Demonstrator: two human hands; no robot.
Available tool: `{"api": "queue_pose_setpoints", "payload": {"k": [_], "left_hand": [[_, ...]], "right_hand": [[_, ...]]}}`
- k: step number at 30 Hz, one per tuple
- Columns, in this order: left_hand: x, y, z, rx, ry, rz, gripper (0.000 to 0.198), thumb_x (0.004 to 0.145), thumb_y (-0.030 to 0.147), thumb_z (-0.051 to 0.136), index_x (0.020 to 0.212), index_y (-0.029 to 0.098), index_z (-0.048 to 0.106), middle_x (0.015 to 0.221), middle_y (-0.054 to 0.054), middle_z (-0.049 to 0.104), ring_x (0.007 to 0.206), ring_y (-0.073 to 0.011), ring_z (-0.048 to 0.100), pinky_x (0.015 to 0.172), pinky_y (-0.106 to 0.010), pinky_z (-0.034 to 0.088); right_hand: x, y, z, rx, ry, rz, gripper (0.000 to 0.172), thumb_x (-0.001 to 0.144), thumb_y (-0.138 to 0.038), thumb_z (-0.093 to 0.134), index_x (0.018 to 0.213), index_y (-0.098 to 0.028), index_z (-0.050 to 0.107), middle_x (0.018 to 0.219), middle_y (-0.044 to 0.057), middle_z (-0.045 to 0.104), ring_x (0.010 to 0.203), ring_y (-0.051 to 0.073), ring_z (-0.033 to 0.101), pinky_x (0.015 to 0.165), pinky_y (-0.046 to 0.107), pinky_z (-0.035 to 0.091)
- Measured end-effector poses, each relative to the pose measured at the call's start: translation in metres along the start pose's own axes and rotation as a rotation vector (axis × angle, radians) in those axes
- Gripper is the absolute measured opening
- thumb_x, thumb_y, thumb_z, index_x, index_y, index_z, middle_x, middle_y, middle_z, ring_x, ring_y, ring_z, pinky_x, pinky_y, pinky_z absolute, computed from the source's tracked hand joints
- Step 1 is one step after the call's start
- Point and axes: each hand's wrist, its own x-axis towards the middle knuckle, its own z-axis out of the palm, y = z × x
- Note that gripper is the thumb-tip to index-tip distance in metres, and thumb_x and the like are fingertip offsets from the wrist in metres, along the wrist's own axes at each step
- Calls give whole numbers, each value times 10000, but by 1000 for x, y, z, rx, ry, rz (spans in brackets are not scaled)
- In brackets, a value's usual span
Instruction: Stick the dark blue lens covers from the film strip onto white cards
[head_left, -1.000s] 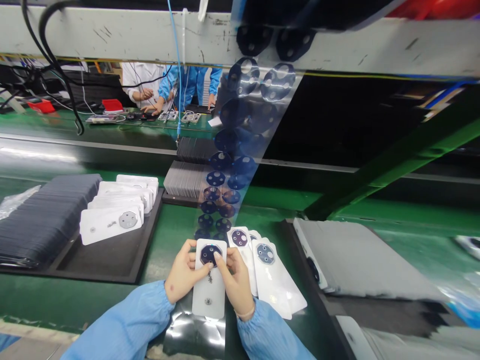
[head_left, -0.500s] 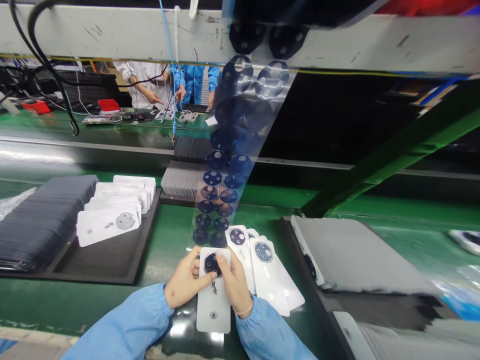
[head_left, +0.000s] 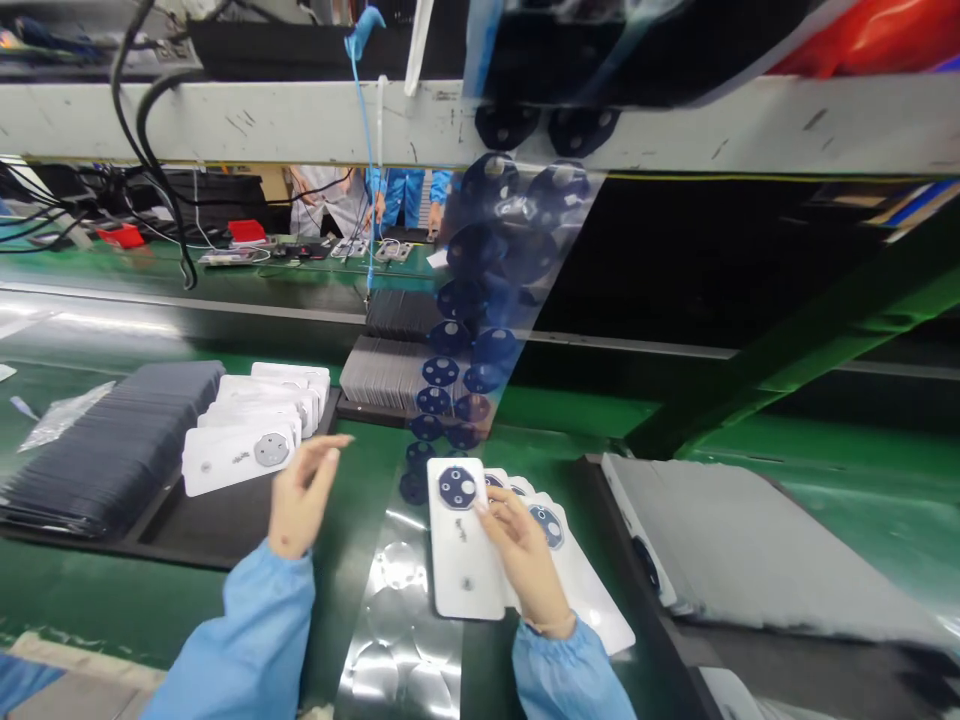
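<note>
My right hand grips the right edge of a white phone back cover, which has a dark camera sticker near its top. Beneath and beside that cover, other white back covers with dark stickers lie fanned out. Off to the left, my left hand is raised with nothing in it, fingers apart. It is close to a pile of white covers whose camera areas look grey. A clear strip carrying pairs of dark round stickers hangs down to the bench, and its lower part holds only bare outlines.
At the left, a black tray holds a row of dark sleeves. Another tray with grey-wrapped covers stands at the right. A white beam crosses above. Two co-workers stand behind the far bench.
My left hand has let go of the cover and moved left toward the pile. My right hand has carried the cover rightward onto the fanned covers. The view has shifted slightly.
</note>
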Motion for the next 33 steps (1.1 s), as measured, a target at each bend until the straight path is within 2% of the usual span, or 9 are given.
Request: {"api": "queue_pose_setpoints", "payload": {"k": [2, 3, 7, 11, 16, 20, 24, 28, 33], "left_hand": [[20, -21, -34, 335, 225, 48, 337, 838, 325, 559, 1151, 201, 579, 1233, -105, 622, 1214, -294, 526, 1063, -451, 366], [28, -33, -50, 490, 240, 64, 421, 800, 307, 582, 1199, 175, 547, 1315, -140, 563, 1285, -325, 456, 1091, -482, 319], [44, -78, -92, 914, 185, -19, 608, 735, 377, 675, 1275, 157, 505, 1568, -192, 181, 1435, -428, 93, 1124, -570, 170], [44, -93, -100, 992, 107, -83, 571, 737, 440, 682, 1217, 163, 542, 1543, -211, 236, 1413, -437, 172, 1101, -582, 196], [47, -92, -100, 1027, 127, -53, 303, 720, 438, 672, 861, 180, 596, 1453, -194, 393, 1381, -407, 264, 1106, -558, 193], [49, -89, -100, 1037, 120, -34, 537, 708, 472, 644, 1125, 150, 538, 1278, -195, 548, 1231, -379, 459, 1091, -536, 217], [50, -90, -98, 1078, 32, -52, 832, 623, 585, 677, 1293, 138, 467, 1285, -206, 507, 1191, -388, 468, 1011, -477, 333], [52, -89, -96, 1081, 46, -100, 746, 599, 598, 693, 1175, 147, 546, 1194, -190, 538, 1147, -400, 488, 953, -461, 383], [45, -64, -93, 961, 174, -67, 511, 629, 546, 702, 942, 169, 559, 963, -144, 631, 1014, -377, 571, 944, -483, 394]], "right_hand": [[6, 0, -20, -150, 60, -19, 426, 773, -525, 627, 1049, -203, 593, 765, 40, 650, 722, 235, 628, 654, 353, 497], [8, 1, -30, -250, 92, -29, 423, 783, -519, 586, 1064, -203, 602, 790, 55, 657, 734, 249, 627, 668, 378, 500], [14, 10, -56, -742, 316, -124, 495, 788, -454, 456, 1147, -144, 597, 957, 154, 638, 898, 335, 599, 814, 504, 462], [14, 18, -53, -1039, 494, -300, 613, 846, -468, 397, 1272, -40, 499, 1198, 275, 516, 1090, 418, 495, 890, 565, 390], [9, 23, -32, -981, 367, -406, 492, 899, -430, 416, 1294, -141, 462, 1222, 197, 518, 1127, 357, 490, 928, 516, 392], [4, 24, -19, -934, 262, -433, 455, 899, -401, 472, 1313, -215, 441, 1269, 159, 503, 1179, 341, 476, 950, 514, 403], [0, 26, -12, -986, 61, -491, 528, 805, -406, 652, 1284, -257, 486, 1406, 155, 403, 1320, 366, 365, 1018, 548, 363], [-3, 30, -5, -1073, -73, -493, 568, 642, -400, 803, 1145, -250, 585, 1516, 154, 293, 1391, 417, 243, 1066, 604, 282], [-3, 32, 3, -1123, -113, -486, 601, 632, -413, 814, 1154, -230, 577, 1544, 167, 258, 1423, 395, 177, 1105, 625, 190]]}}
